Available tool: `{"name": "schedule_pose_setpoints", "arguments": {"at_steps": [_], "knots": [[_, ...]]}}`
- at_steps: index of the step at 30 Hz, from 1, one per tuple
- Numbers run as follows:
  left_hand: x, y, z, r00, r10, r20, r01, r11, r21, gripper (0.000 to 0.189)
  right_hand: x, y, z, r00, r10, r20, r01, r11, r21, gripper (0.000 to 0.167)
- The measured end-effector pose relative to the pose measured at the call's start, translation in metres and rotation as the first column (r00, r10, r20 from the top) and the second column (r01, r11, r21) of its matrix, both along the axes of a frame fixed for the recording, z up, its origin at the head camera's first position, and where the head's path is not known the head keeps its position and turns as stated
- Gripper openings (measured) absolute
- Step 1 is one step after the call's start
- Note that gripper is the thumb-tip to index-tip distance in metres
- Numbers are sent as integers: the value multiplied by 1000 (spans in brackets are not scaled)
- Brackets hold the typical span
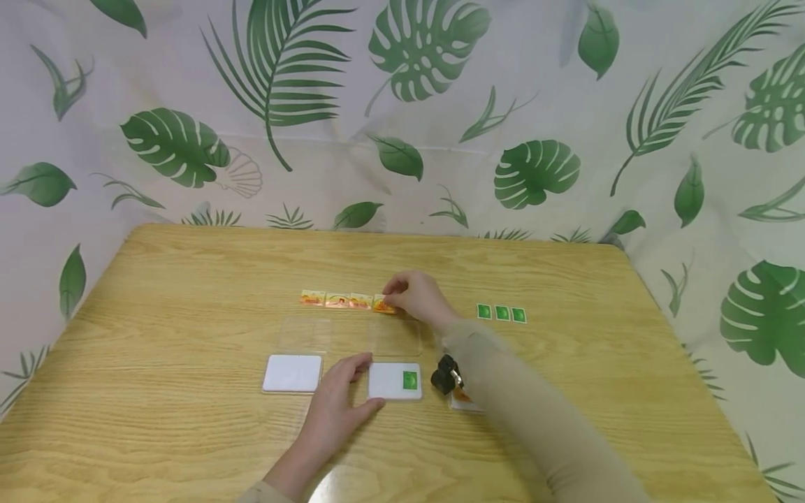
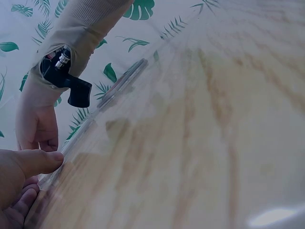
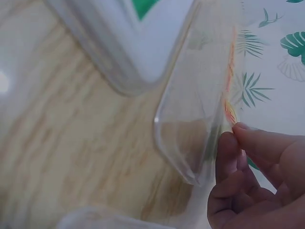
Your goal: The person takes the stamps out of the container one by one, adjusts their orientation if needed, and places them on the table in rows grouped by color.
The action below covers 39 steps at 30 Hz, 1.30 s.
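Note:
My right hand pinches a small orange printed card between thumb and forefinger, at the right end of a row of similar orange cards. In the right wrist view the pinched orange card shows as a thin strip at the fingertips. My left hand lies beside a white flat case, forefinger by its upper left corner and thumb at its lower edge. Near that case's right side lies a small green picture. Behind it is a clear cover.
Another white flat case lies left of my left hand, with a second clear cover behind it. Several green pictures stand in a row on the wooden table at right. My right forearm partly hides a third case.

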State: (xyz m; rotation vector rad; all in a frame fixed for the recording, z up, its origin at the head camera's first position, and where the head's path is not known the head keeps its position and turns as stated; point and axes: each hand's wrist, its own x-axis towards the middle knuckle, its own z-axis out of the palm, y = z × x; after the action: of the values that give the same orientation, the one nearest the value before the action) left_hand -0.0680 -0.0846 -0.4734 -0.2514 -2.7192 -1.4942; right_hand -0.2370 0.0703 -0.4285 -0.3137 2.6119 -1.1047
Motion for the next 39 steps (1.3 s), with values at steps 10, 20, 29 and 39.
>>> {"name": "schedule_pose_setpoints", "arguments": {"at_steps": [10,20,29,39], "knots": [[0,0,0,1000,1,-15,-1,1000,-4,66,-3,-7,-6,994,41,-100,-27,991,133,5],[1,1,1,1000,-7,-2,7,1000,1,66,-4,-8,-5,994,31,-109,-12,986,169,5],[1,1,1,1000,-2,1,2,1000,0,67,-3,-9,-4,994,28,-105,-9,984,176,5],[1,-1,-1,1000,-3,5,3,1000,-10,66,-5,-9,-5,990,67,-127,-44,983,177,5]]}}
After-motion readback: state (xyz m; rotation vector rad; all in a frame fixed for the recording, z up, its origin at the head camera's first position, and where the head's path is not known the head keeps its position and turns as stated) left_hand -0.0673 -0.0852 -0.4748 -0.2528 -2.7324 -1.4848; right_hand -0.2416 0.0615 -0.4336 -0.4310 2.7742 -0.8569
